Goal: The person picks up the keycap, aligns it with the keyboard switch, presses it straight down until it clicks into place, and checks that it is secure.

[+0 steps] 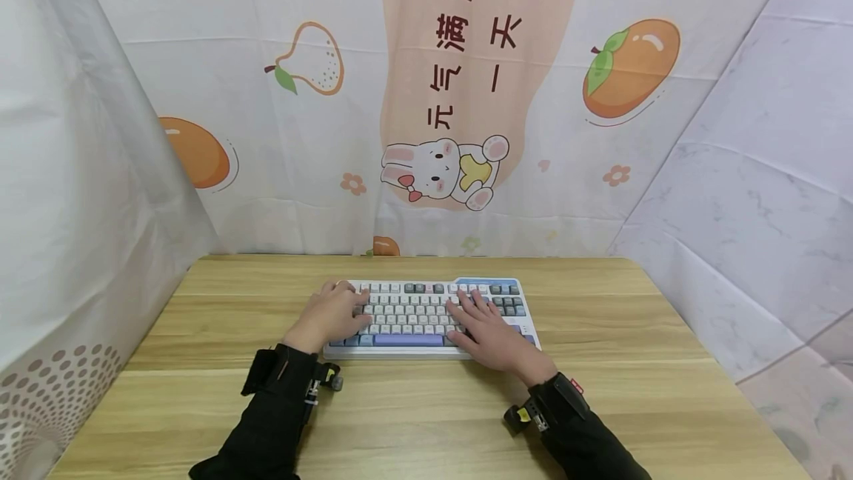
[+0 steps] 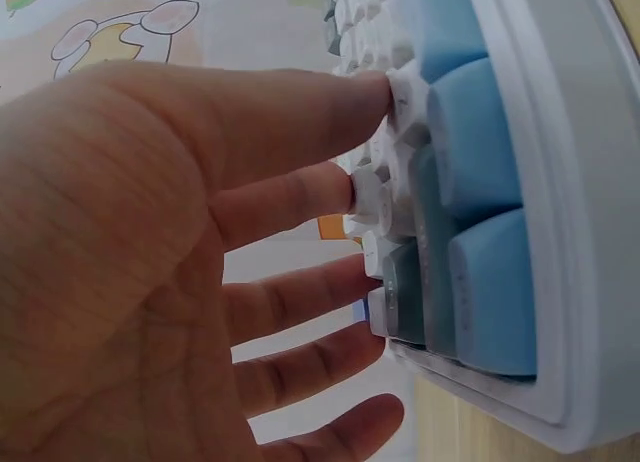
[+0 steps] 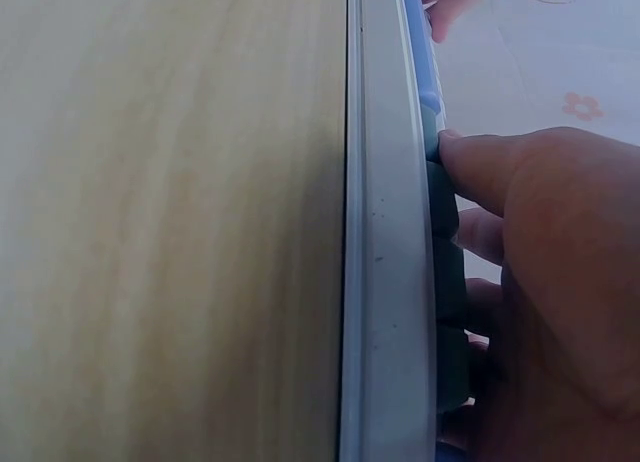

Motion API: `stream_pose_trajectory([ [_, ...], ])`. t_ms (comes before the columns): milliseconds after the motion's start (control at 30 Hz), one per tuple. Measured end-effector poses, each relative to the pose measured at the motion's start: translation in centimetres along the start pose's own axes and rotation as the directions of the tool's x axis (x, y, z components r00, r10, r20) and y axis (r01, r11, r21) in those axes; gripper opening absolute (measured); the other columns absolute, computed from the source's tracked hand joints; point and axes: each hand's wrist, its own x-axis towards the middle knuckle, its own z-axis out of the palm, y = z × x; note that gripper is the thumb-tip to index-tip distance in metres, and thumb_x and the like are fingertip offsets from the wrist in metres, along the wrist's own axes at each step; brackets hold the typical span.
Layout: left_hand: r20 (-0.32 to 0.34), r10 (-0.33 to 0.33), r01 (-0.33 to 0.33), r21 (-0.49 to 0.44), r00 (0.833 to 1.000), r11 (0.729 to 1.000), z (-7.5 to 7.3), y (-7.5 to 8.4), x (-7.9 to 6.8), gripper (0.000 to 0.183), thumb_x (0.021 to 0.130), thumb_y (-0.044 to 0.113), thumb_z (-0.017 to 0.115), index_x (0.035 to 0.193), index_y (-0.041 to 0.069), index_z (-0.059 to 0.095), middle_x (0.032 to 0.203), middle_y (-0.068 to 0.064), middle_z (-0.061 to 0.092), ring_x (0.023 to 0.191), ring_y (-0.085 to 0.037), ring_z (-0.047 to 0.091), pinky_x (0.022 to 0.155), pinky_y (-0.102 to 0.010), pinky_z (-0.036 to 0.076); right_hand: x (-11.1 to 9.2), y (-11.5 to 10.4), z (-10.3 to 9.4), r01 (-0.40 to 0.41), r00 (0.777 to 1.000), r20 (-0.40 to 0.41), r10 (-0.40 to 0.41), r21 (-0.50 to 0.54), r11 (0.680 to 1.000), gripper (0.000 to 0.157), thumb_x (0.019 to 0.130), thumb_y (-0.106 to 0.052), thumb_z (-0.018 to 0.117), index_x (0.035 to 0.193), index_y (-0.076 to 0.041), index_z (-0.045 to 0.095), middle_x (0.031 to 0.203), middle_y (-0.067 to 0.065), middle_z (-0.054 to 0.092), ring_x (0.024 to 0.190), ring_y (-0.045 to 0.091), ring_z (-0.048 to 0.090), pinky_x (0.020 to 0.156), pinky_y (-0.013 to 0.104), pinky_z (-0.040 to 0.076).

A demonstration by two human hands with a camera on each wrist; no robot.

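Observation:
A white keyboard with white, grey and blue keys lies on the wooden table, its long lilac space bar facing the person. Over its left end is the left hand, fingers spread and fingertips at the keys. In the left wrist view, the left thumb meets a white key just above the blue keys. Across the right part of the keys rests the right hand, palm down. The right wrist view has the right thumb at a dark key; its other fingers are partly hidden behind the hand.
Wooden tabletop surrounds the keyboard. A white printed curtain with fruit and a rabbit hangs behind the table's far edge, and more sheets hang at both sides. Each black sleeve carries a small camera on a wrist strap.

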Motion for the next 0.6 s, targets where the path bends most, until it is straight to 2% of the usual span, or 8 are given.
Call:
stream_pose_trajectory([
  [100,0.043,-0.015,0.015,0.013,0.999,1.0,0.0,0.07,0.07,0.053,0.089,0.038,0.061,0.134,0.01,0.056,0.129,-0.017,0.052,0.12,-0.041,0.04,0.09,-0.062,0.036,0.02,0.0,-0.04,0.005,1.0,-0.008,-0.005,-0.001,1.0,0.058,0.102,-0.04,0.036,0.15,-0.009,0.027,0.154,0.022,0.018,0.14,0.042,0.008,0.109,0.059,0.011],
  [267,0.086,-0.003,0.001,0.02,0.996,1.0,-0.13,0.25,-0.1,0.052,0.092,0.038,0.057,0.135,0.008,0.054,0.136,-0.021,0.045,0.123,-0.044,0.035,0.091,-0.063,0.035,0.0,0.01,-0.11,0.002,1.0,-0.005,-0.002,0.001,1.0,0.058,0.102,-0.04,0.037,0.15,-0.009,0.026,0.155,0.022,0.018,0.14,0.042,0.007,0.108,0.059,0.011],
  [400,0.091,0.009,-0.01,0.01,0.996,1.0,-0.2,0.46,-0.3,0.051,0.093,0.036,0.055,0.134,0.006,0.054,0.137,-0.023,0.043,0.124,-0.044,0.034,0.092,-0.062,0.034,-0.1,0.0,-0.22,-0.003,1.0,-0.004,0.003,0.011,1.0,0.058,0.102,-0.04,0.037,0.15,-0.01,0.026,0.155,0.021,0.018,0.14,0.041,0.007,0.109,0.059,0.01],
  [600,0.087,-0.013,0.011,0.02,0.996,1.0,-0.18,0.69,-0.41,0.05,0.093,0.035,0.056,0.134,0.006,0.055,0.137,-0.023,0.044,0.123,-0.043,0.036,0.092,-0.061,0.036,-0.03,0.1,-0.03,0.005,1.0,-0.001,-0.005,0.011,1.0,0.058,0.102,-0.041,0.036,0.15,-0.01,0.026,0.155,0.021,0.017,0.14,0.041,0.007,0.109,0.059,0.01],
])
